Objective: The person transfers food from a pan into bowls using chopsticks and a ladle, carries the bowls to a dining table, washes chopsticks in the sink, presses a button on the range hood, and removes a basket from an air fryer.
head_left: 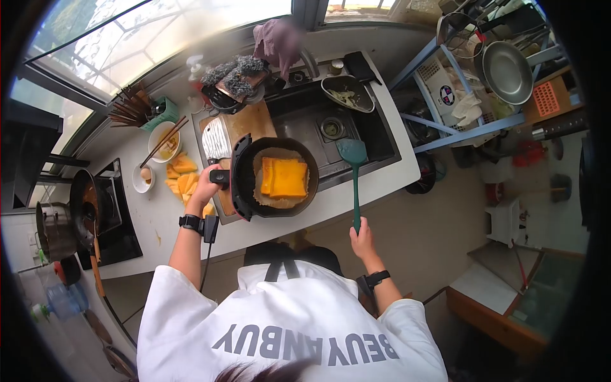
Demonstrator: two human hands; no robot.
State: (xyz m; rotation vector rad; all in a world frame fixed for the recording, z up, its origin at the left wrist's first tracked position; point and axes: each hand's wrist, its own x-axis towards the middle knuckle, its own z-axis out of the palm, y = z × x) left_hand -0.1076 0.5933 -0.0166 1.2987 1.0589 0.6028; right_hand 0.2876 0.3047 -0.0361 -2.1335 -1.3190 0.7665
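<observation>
My left hand [203, 187] is closed around the handle of a black air fryer basket [244, 170], held over the counter's front edge and partly over the sink. Inside it, on a brown paper liner [259, 167], lie overlapping yellow-coated bread slices [288, 178]. My right hand [361, 239] grips the lower end of a green spatula [352, 153]. The spatula's blade points away from me, over the sink, to the right of the basket and apart from it. Orange-yellow pieces [182, 164] lie on the counter close to my left hand.
The sink [293, 114] has a drainer basket [330, 83] with scraps in its far right corner. A cutting board [256, 119] lies left of it. Farther left stand a white bowl with chopsticks [167, 153], a small bowl [139, 186] and a wok [81, 191]. A blue rack [445, 134] stands right.
</observation>
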